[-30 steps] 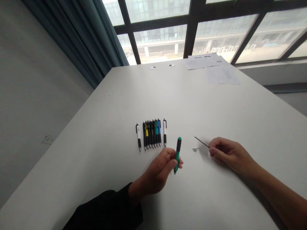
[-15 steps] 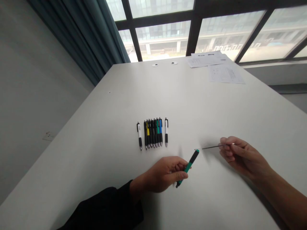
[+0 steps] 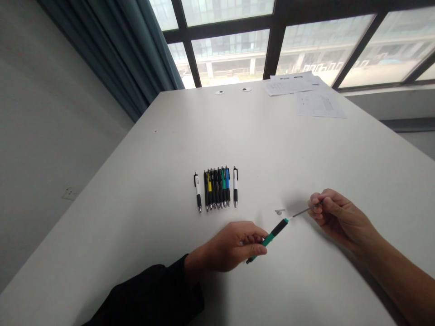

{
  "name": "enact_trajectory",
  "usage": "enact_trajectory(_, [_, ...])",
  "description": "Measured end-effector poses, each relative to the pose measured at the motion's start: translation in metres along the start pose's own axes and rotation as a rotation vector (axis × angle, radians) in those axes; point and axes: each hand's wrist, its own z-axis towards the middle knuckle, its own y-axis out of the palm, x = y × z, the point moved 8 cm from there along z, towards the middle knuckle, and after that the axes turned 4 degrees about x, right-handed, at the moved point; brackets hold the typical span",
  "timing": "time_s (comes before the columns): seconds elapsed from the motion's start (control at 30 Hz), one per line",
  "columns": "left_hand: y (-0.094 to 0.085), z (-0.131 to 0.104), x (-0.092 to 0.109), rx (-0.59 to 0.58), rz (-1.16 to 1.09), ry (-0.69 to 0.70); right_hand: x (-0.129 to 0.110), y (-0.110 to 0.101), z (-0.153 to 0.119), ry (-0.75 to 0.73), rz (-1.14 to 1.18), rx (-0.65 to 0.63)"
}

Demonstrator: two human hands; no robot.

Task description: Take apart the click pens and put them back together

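Note:
Near the table's front, my left hand (image 3: 238,246) grips a green pen barrel (image 3: 268,240) with a black grip, tilted up to the right, its tip end uncapped. To its right, my right hand (image 3: 340,219) pinches a thin refill (image 3: 307,210), whose white end is close to the barrel's opening; whether they touch is too small to tell. A small metallic tip with a thin piece (image 3: 279,212) lies on the table just beyond the barrel. Left of these, several black, yellow, green and blue pens (image 3: 216,189) lie side by side, with a white pen (image 3: 198,192) and another white pen (image 3: 235,186) flanking them.
Papers (image 3: 319,102) lie at the far right of the white table (image 3: 210,140). Two small oval pieces (image 3: 219,93) sit by its far edge, below the window. A blue curtain (image 3: 136,50) hangs at the left.
The refill has tilted and its end has come near the barrel's opening. The barrel has turned flatter, with its open end lower and further right. The small metallic piece now shows beyond it.

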Motion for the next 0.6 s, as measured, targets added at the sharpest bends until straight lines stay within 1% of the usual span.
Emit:
enact_trajectory(0.07, [0.000,0.000,-0.001,-0.005,0.023,-0.005,0.000,0.003,-0.001,0.008,0.032,-0.002])
enact_trajectory(0.17, [-0.001,0.000,-0.001,-0.006,0.071,0.003,-0.003,0.004,-0.001,-0.021,0.039,-0.011])
enact_trajectory(0.27, [-0.003,0.000,0.003,0.010,0.131,0.039,-0.004,0.009,-0.003,-0.041,0.015,-0.047])
enact_trajectory(0.37, [-0.004,0.000,0.006,0.019,0.179,0.071,-0.005,0.021,-0.008,-0.070,-0.086,-0.139])
enact_trajectory(0.53, [-0.002,0.001,0.006,0.000,0.186,0.095,-0.004,0.050,-0.022,-0.105,-0.396,-0.353])
enact_trajectory(0.6, [-0.002,0.001,0.007,-0.004,0.190,0.104,-0.006,0.055,-0.027,-0.116,-0.450,-0.384])
